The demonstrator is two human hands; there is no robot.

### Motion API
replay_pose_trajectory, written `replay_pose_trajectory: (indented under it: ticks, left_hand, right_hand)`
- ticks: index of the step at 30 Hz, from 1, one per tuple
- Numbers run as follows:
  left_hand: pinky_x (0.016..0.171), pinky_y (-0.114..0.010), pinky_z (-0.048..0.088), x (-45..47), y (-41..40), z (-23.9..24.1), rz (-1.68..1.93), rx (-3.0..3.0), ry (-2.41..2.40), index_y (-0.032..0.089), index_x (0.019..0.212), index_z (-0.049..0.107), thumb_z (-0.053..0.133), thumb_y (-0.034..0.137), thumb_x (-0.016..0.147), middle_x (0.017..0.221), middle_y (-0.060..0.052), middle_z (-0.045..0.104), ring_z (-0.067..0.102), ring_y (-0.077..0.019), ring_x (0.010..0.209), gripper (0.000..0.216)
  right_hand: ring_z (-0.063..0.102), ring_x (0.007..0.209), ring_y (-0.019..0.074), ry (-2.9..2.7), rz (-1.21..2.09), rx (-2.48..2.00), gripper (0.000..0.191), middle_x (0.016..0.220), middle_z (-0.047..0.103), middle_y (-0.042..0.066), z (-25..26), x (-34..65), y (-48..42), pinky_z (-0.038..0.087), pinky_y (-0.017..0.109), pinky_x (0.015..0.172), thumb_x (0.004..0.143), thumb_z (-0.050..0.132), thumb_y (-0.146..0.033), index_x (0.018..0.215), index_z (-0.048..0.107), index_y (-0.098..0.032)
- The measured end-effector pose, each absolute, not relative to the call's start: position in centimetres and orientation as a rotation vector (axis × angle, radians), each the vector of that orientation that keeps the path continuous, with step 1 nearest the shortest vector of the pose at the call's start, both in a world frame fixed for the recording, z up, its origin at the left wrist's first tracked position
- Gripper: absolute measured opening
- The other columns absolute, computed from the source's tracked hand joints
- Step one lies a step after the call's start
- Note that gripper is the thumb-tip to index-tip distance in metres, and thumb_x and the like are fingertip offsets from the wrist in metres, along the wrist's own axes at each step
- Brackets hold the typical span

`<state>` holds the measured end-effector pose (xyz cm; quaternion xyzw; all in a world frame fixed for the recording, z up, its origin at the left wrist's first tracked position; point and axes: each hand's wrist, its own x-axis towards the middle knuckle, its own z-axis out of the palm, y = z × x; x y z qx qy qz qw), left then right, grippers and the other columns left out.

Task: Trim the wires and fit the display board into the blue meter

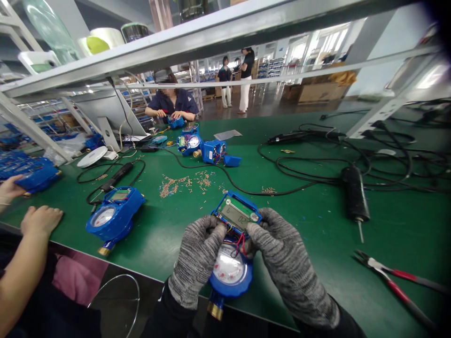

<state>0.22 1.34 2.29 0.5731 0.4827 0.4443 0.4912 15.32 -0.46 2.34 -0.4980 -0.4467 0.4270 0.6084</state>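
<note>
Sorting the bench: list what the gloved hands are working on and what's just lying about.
In hand: left hand, right hand, display module, blue meter.
Lying about: second meter, pliers, electric screwdriver, loose screws.

Pliers [394,277] right of meter [230,253] (on table [317,220])
</note>
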Motion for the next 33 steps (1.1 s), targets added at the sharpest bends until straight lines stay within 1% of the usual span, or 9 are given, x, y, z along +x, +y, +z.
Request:
replay_pose_trajectory:
  ticks: [6, 7, 9, 12, 15, 19, 28, 31, 33]
  left_hand:
    - [0.066, -0.025, 0.046, 0.3, 2.1, 1.6, 1.224, 1.366, 1.250, 0.017, 0.081, 0.063, 0.079, 0.029, 0.071, 0.072, 0.002, 0.060, 0.054, -0.0111, 0.067, 0.022]
    - [0.071, -0.025, 0.048, 0.0, 2.4, 1.6, 1.280, 1.412, 1.259, 0.018, 0.088, 0.063, 0.081, 0.027, 0.068, 0.079, 0.002, 0.062, 0.057, -0.0118, 0.073, 0.029]
    - [0.091, -0.028, 0.048, -0.7, 3.2, 1.8, 1.343, 1.545, 1.187, 0.021, 0.109, 0.063, 0.084, 0.025, 0.066, 0.105, -0.001, 0.066, 0.060, -0.0153, 0.098, 0.049]
    - [0.111, -0.037, 0.038, -1.7, 4.3, 2.2, 1.214, 1.616, 0.913, 0.025, 0.127, 0.057, 0.081, 0.026, 0.072, 0.133, -0.005, 0.059, 0.052, -0.0216, 0.127, 0.059]
    - [0.109, -0.041, 0.042, -1.9, 4.9, 2.3, 1.067, 1.550, 0.756, 0.025, 0.129, 0.057, 0.075, 0.027, 0.078, 0.136, -0.008, 0.059, 0.053, -0.0255, 0.127, 0.054]
    - [0.102, -0.039, 0.048, -1.0, 4.8, 1.8, 1.140, 1.523, 0.797, 0.024, 0.126, 0.059, 0.073, 0.026, 0.080, 0.127, -0.008, 0.064, 0.060, -0.0254, 0.117, 0.048]
    - [0.093, -0.033, 0.053, -0.8, 4.2, 3.0, 1.134, 1.397, 0.763, 0.022, 0.128, 0.056, 0.072, 0.023, 0.080, 0.124, -0.008, 0.066, 0.064, -0.0231, 0.111, 0.050]
    - [0.097, -0.036, 0.051, -1.1, 3.9, 2.8, 1.089, 1.349, 0.720, 0.025, 0.136, 0.049, 0.071, 0.024, 0.081, 0.131, -0.009, 0.062, 0.061, -0.0244, 0.117, 0.059]
    - [0.105, -0.039, 0.046, -1.3, 3.7, 2.3, 1.113, 1.382, 0.774, 0.026, 0.134, 0.050, 0.074, 0.024, 0.079, 0.134, -0.008, 0.059, 0.057, -0.0249, 0.123, 0.060]
  right_hand:
    - [0.061, 0.049, 0.0139, -1.072, 1.086, -1.124, 0.017, 0.060, 0.065, -0.002, 1.6, 16.9, -0.1, 0.050, 0.022, 0.045, 0.079, 0.066, -0.035, 0.083, 0.059, -0.020]
    - [0.062, 0.054, 0.0140, -1.067, 1.079, -1.109, 0.017, 0.065, 0.067, -0.001, 1.6, 17.0, -0.1, 0.051, 0.022, 0.048, 0.078, 0.067, -0.034, 0.084, 0.061, -0.019]
    - [0.065, 0.062, 0.0143, -1.057, 1.065, -1.086, 0.018, 0.074, 0.070, 0.001, 1.6, 17.1, 0.0, 0.053, 0.021, 0.053, 0.076, 0.069, -0.032, 0.086, 0.063, -0.019]
    - [0.064, 0.056, 0.0147, -1.047, 1.111, -1.090, 0.020, 0.070, 0.069, 0.000, 1.9, 16.9, 0.0, 0.053, 0.022, 0.048, 0.074, 0.069, -0.032, 0.088, 0.062, -0.019]
    - [0.060, 0.044, 0.0149, -1.031, 1.159, -1.102, 0.023, 0.057, 0.064, -0.002, 2.4, 16.6, -0.1, 0.050, 0.022, 0.041, 0.073, 0.068, -0.034, 0.087, 0.058, -0.019]
    - [0.057, 0.037, 0.0151, -1.004, 1.163, -1.086, 0.023, 0.049, 0.060, -0.004, 3.1, 15.8, -0.1, 0.049, 0.023, 0.037, 0.072, 0.068, -0.035, 0.083, 0.053, -0.021]
    - [0.059, 0.038, 0.0159, -1.052, 1.022, -1.176, 0.020, 0.056, 0.063, -0.003, 2.9, 15.2, 0.0, 0.050, 0.024, 0.036, 0.072, 0.066, -0.034, 0.083, 0.054, -0.022]
    - [0.058, 0.038, 0.0160, -1.068, 1.127, -1.125, 0.018, 0.049, 0.060, -0.005, 2.8, 15.8, 0.3, 0.050, 0.024, 0.038, 0.076, 0.063, -0.034, 0.086, 0.055, -0.021]
    - [0.058, 0.038, 0.0156, -1.061, 1.199, -1.113, 0.019, 0.047, 0.059, -0.005, 2.6, 16.3, 0.4, 0.049, 0.024, 0.038, 0.077, 0.062, -0.034, 0.087, 0.056, -0.019]
